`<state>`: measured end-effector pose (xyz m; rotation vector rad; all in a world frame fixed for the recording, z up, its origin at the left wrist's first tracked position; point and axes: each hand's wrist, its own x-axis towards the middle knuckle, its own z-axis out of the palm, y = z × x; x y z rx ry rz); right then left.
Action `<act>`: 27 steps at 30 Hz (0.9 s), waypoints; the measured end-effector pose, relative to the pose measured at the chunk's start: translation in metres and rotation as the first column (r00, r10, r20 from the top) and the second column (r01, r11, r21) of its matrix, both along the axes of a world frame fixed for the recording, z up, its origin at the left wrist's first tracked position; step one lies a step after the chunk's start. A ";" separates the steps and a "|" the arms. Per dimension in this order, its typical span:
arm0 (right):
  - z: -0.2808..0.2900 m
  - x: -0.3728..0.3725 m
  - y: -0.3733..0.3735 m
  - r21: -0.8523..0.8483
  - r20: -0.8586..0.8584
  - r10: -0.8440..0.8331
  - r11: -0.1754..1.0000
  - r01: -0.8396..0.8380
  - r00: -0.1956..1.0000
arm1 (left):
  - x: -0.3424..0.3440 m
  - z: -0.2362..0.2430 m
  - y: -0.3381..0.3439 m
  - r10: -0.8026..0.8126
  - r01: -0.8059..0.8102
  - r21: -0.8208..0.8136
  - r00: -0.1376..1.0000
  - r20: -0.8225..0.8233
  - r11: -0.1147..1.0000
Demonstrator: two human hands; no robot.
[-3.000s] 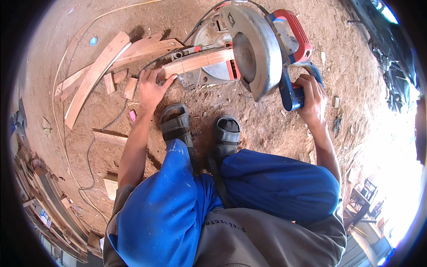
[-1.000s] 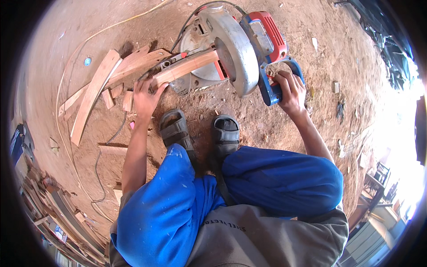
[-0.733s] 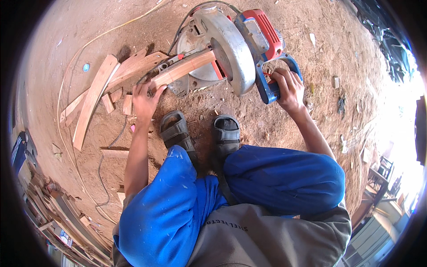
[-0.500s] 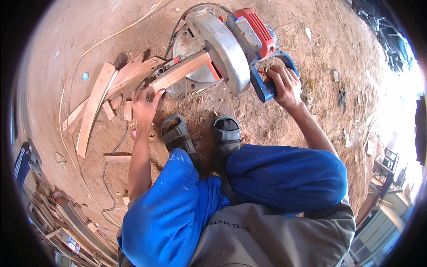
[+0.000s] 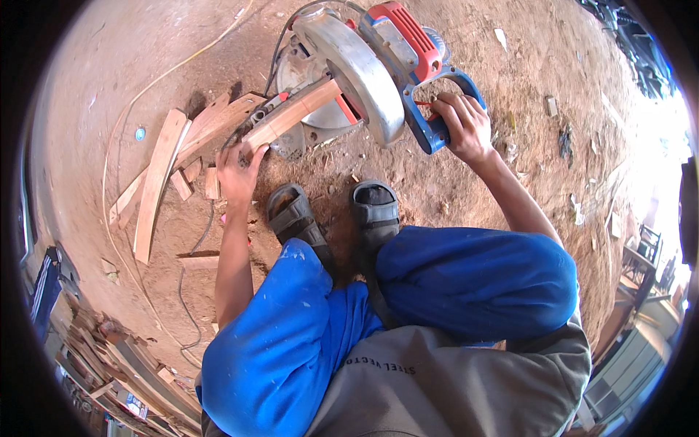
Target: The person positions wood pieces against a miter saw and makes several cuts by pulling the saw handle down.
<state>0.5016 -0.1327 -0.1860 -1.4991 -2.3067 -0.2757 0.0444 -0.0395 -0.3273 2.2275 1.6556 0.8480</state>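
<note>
A miter saw (image 5: pixel 360 69) with a silver blade guard, red motor housing and blue handle stands on the dirt in front of my feet. My right hand (image 5: pixel 464 127) is wrapped round its D-shaped blue handle (image 5: pixel 431 135). Across the saw's base lies a short wooden board (image 5: pixel 295 113), its far end against the guard. My left hand (image 5: pixel 239 167) grips the near end of that board, thumb on the side facing me. The guard hides the blade.
Cut wood strips (image 5: pixel 156 186) and small offcuts lie on the ground left of the saw. A yellowish cord (image 5: pixel 149 80) and a dark cable (image 5: pixel 183 302) run across the dirt. Stacked lumber (image 5: pixel 127 364) is at lower left. My sandals (image 5: pixel 375 204) are close to the saw.
The view has shifted slightly, so the saw appears a little higher. Both hands keep their holds on the board and the handle.
</note>
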 end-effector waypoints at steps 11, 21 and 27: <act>-0.003 0.001 -0.001 0.014 0.000 -0.009 1.000 0.009 1.000 | 0.003 0.002 0.002 -0.033 0.033 0.037 0.999 -0.010 0.999; -0.005 0.001 -0.003 0.008 0.000 -0.017 1.000 0.017 1.000 | 0.006 0.007 0.001 -0.019 0.020 0.016 0.999 -0.043 1.000; -0.006 0.002 -0.003 0.019 0.005 -0.004 1.000 0.004 1.000 | -0.001 -0.001 0.002 -0.033 0.033 0.009 0.999 -0.029 0.999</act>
